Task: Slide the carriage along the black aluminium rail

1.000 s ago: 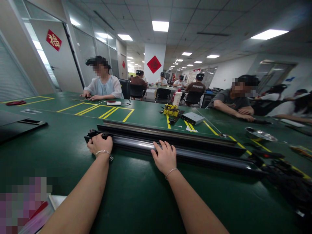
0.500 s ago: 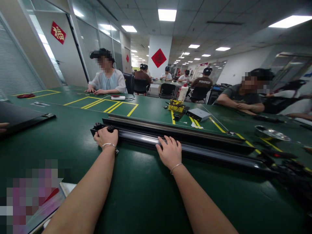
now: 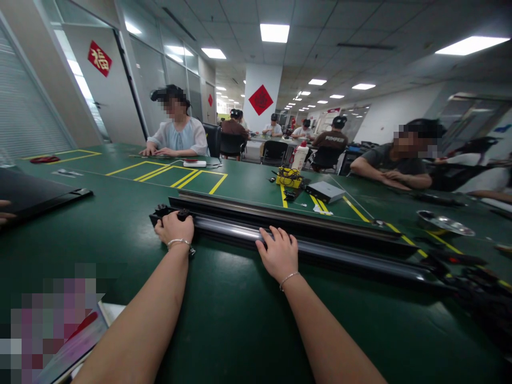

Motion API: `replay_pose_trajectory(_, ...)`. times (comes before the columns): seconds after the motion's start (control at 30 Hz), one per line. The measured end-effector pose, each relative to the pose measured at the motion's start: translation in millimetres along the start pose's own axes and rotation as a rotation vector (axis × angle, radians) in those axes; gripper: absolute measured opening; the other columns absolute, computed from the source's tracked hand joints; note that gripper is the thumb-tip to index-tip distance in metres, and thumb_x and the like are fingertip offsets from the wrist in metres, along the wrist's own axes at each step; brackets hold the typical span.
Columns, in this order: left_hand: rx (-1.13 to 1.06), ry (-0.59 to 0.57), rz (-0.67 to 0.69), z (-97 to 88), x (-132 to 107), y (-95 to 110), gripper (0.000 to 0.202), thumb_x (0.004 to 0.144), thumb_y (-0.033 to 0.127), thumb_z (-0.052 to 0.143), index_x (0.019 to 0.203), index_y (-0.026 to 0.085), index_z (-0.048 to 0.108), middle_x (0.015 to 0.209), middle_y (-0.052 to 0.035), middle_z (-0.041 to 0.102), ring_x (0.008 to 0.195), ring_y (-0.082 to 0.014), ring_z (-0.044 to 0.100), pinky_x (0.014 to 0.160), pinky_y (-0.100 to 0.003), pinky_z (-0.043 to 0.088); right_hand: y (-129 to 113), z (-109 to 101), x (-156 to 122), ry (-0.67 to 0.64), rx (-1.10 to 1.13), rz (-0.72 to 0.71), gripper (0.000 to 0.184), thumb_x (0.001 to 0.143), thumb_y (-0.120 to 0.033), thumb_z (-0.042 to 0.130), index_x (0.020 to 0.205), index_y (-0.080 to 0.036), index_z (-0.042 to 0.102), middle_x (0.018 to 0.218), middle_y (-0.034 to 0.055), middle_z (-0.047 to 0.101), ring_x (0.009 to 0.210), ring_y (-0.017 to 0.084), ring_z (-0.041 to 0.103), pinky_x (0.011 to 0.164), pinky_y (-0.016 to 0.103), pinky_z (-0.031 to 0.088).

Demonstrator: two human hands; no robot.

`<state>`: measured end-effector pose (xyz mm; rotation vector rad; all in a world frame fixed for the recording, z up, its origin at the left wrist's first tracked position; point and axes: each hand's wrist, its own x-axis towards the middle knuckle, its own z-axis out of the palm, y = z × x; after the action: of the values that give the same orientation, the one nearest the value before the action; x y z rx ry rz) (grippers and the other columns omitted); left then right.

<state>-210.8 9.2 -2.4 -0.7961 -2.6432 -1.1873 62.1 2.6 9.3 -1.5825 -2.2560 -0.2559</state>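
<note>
A long black roller unit with a glossy dark cylinder lies across the green table. My left hand is closed around its left end, beside a small black knob; the fingertips are partly hidden. Farther right, my right hand rests on top of the cylinder with its fingers spread. Just behind the unit, a long black rail with a metallic strip runs alongside it. The unit's right end is dim and hard to make out.
A dark flat panel lies at left, with another person's hand at its edge. Beyond are a yellow cable holder, a grey box and a metal bowl. A pixelated item is at lower left. Two people sit across the table.
The view has tilted up very slightly. Both hands keep their places on the roller unit, which has not visibly moved.
</note>
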Motion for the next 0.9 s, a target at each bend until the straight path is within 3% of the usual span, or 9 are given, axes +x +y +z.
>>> replay_pose_trajectory(0.9,-0.016,0.006,-0.015,-2.9,-3.4,2.6,0.041,0.067,0.042,0.05,0.101,0.02,0.058,0.107,-0.0092,0.053,0.113,-0.0296,0.033,0.094,-0.041,0.025,-0.4,1.3,0.2,-0.001,0.002,0.0,0.044,0.085,-0.048,0.024,0.122,-0.035,0.044,0.129,0.0023,0.043,0.118,0.023,0.031,0.094,0.042,0.016)
